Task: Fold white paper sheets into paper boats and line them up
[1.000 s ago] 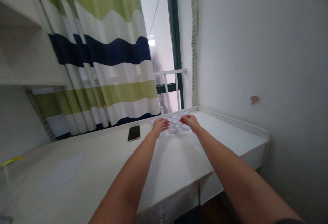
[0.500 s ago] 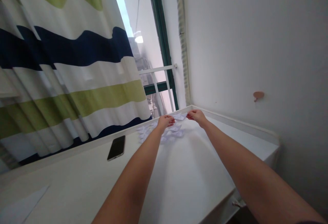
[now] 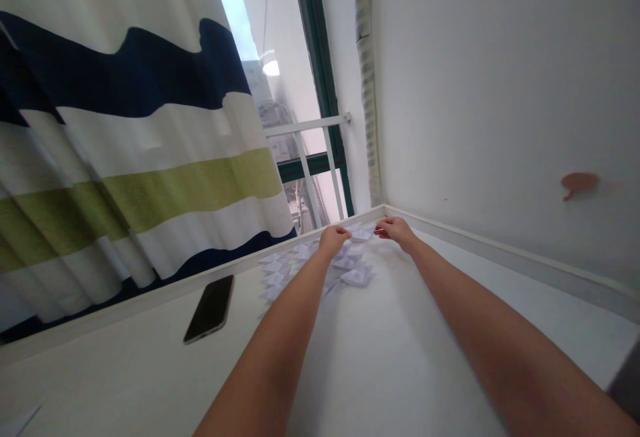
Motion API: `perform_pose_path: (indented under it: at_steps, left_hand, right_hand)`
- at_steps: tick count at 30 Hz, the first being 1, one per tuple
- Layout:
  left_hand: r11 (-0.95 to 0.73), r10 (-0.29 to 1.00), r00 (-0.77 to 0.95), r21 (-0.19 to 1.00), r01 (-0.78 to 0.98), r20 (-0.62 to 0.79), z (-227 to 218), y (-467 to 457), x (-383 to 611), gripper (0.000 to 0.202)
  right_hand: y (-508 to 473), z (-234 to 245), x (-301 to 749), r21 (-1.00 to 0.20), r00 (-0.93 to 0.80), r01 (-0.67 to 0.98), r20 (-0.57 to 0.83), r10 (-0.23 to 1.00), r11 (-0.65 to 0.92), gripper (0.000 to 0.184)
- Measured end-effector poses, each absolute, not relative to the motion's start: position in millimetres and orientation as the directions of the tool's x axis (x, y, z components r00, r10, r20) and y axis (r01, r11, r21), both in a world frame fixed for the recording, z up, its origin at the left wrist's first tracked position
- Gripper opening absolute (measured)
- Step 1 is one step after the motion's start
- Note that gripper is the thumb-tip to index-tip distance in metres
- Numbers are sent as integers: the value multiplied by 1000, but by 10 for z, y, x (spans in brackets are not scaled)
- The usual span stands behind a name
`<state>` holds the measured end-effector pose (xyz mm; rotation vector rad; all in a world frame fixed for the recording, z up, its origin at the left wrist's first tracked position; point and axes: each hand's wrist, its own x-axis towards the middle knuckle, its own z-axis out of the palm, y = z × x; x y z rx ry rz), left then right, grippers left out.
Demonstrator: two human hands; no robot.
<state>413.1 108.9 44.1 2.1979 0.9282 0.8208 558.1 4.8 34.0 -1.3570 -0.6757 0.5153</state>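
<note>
Both arms reach far across the white tabletop toward its back corner. Between the fingertips is a small white folded paper boat (image 3: 362,233), pinched at its left end by my left hand (image 3: 334,239) and at its right end by my right hand (image 3: 396,231). Several similar folded paper boats (image 3: 357,276) lie close together in rows just in front of and to the left of the hands. My left forearm hides part of these rows.
A dark phone (image 3: 210,308) lies left of the paper boats. A sheet of paper (image 3: 23,420) shows at the lower left. A raised ledge (image 3: 450,240) edges the table along the wall. A striped curtain (image 3: 150,190) and a barred window stand behind.
The view has moved closer to the table corner and turned slightly, so the phone appears nearer. Both hands remain on the same paper boat, which now looks lower, near the table.
</note>
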Motion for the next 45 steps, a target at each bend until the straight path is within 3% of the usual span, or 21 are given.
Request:
perform_pose_path:
  at_steps: [17, 39, 45]
  left_hand:
    - [-590, 773, 608, 556, 586, 180, 305, 1141, 4343, 11]
    - [-589, 773, 602, 581, 561, 202, 309, 1123, 4316, 12]
    - [-608, 776, 562, 573, 549, 285, 337, 1126, 4296, 20]
  right_hand:
    - [169, 120, 5706, -998, 724, 48, 61, 687, 38, 18]
    - [208, 104, 5750, -1000, 715, 23, 22, 699, 9, 21]
    - [210, 67, 5771, -989, 728, 148, 90, 679, -27, 17]
